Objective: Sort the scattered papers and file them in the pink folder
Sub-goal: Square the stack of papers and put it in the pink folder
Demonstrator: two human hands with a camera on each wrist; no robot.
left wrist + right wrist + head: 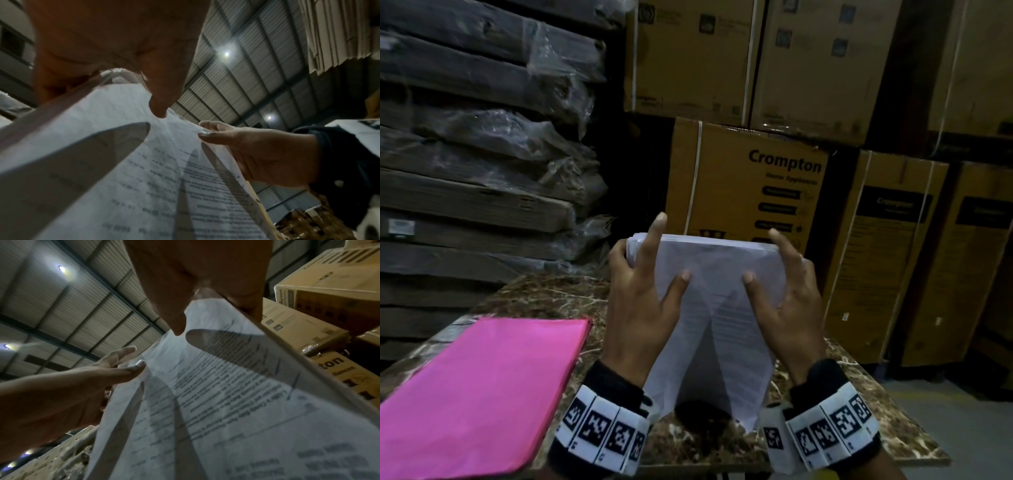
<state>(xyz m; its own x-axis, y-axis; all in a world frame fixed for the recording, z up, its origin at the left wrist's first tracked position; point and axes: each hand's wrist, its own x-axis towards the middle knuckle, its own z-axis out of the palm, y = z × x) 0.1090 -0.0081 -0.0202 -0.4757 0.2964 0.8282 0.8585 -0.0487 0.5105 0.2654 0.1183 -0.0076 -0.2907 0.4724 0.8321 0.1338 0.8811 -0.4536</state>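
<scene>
A stack of white printed papers [710, 308] stands on its lower edge on the marble table [715, 442], held upright between both hands. My left hand [642, 291] grips the stack's left edge, thumb on the front sheet and index finger pointing up. My right hand [789, 301] grips the right edge the same way. The left wrist view shows the papers [144, 178] from below with the right hand [257, 154] pinching the far edge. The right wrist view shows the papers [226, 410] and the left hand [61, 394]. The pink folder [482, 387] lies closed on the table's left side.
Brown Crompton cartons [746, 178] are stacked just behind the table and to the right. Plastic-wrapped flat packs [482, 154] are piled high at the left. Grey floor [962, 428] shows past the table's right edge.
</scene>
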